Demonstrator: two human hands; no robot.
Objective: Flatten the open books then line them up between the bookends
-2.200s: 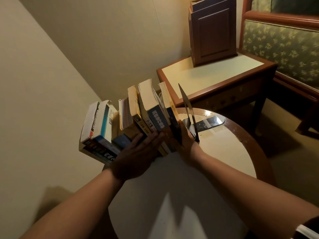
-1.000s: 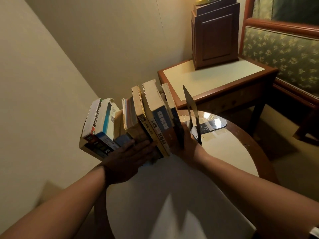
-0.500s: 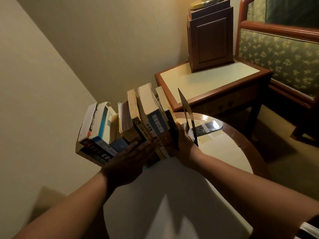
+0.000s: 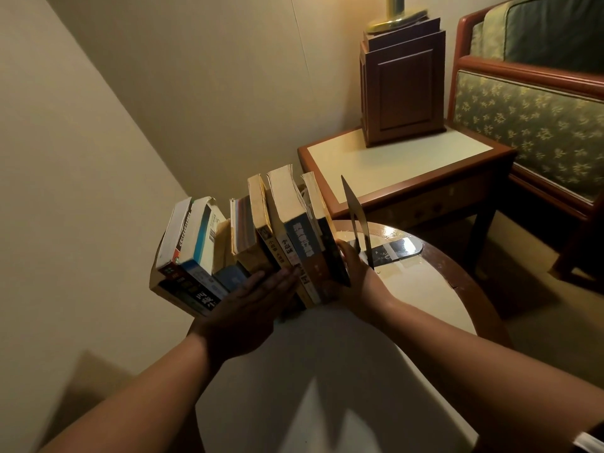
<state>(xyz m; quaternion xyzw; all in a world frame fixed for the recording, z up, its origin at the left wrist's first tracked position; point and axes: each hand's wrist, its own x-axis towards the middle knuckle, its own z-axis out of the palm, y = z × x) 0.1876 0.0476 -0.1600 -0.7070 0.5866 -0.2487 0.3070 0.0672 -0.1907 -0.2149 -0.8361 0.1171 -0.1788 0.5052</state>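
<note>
Two bare forearms reach in over the pale top of a round bench [image 4: 327, 380] with a dark wood rim. The left grip [image 4: 248, 308] is spread flat, its fingers [image 4: 277, 282] straight and pressed against the lower spines in the middle of the books [image 4: 261, 237]; it holds nothing. The right grip [image 4: 354, 282] lies against the right end of the row, one finger straight along the last cover. Its other fingers are hidden, so I cannot tell how far it is closed.

The books stand in a row at the bench's far left edge, spines towards the camera, all leaning left and fanned apart at the top. Just right of the right grip a dark bookend [image 4: 356, 217] stands upright, its foot flat on the bench, apart from the last book with the grip between them.

Beyond are a side table [image 4: 408, 165] carrying a wooden box [image 4: 403, 89] and a green patterned chair [image 4: 529, 125].
</note>
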